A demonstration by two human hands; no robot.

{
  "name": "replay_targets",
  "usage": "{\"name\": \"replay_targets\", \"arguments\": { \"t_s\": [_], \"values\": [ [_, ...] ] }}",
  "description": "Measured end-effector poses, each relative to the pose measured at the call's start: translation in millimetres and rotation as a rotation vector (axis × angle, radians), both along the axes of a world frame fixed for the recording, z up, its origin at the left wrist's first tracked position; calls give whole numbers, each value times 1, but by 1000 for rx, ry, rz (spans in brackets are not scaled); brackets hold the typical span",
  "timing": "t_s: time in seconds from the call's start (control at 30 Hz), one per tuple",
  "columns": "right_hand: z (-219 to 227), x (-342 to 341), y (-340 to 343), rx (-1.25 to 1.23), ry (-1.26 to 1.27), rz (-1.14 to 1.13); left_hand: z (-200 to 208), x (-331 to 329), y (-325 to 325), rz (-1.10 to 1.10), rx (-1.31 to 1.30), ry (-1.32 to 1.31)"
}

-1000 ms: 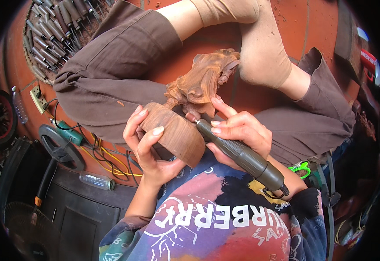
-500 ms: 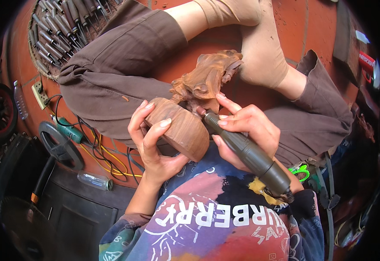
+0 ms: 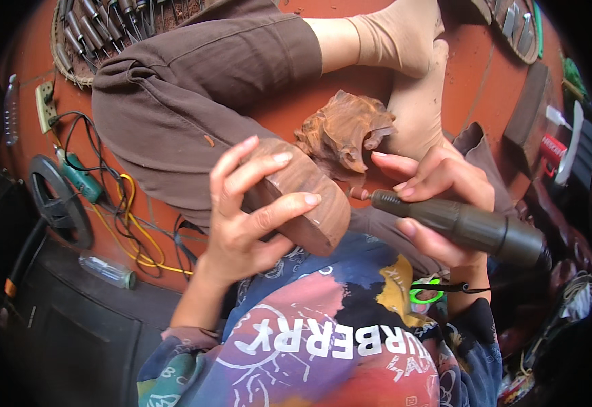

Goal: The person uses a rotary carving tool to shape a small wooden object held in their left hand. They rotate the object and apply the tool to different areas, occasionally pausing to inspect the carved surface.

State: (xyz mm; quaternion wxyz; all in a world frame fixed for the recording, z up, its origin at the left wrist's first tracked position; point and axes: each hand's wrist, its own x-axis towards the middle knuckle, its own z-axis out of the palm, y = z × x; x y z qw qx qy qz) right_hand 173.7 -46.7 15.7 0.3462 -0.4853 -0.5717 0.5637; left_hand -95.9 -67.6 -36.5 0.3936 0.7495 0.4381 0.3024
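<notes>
My left hand is wrapped round the smooth, rounded base of a brown wood carving. Its rough, sculpted upper part points away from me, over the floor between my legs. In my right hand is a dark rotary tool, gripped near its front and lying almost level. A small reddish-brown sanding bit at its tip sits close against the narrow part between base and carved top; whether it touches I cannot tell. My right index finger extends toward the carved part.
A round basket of chisels stands at the far left, another tool basket at the far right. Tangled cords, a power strip and a plastic bottle lie left. Green-handled scissors are beside my right forearm.
The rotary tool has swung from a steep slant to nearly level, and my right hand has moved right. The carving has turned in my left hand. The whole view has shifted somewhat.
</notes>
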Motion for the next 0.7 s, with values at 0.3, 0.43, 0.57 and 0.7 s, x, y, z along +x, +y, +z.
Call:
{"name": "replay_targets", "arguments": {
  "t_s": [0.3, 0.43, 0.57, 0.7],
  "values": [
    [-14, -5, 31, -156, 341, -196, -17, -34, 115, -317, -19, -5],
    [-22, -7, 36, -29, 155, -108, -25, -27, 108, -246, -9, -36],
    [-21, -13, 33, -26, 95, -161, -33, -22, 105, -194, 61, 36],
    [-28, -20, 41, -91, 166, -107, -31, -23, 108, -205, 65, 35]
  ]
}}
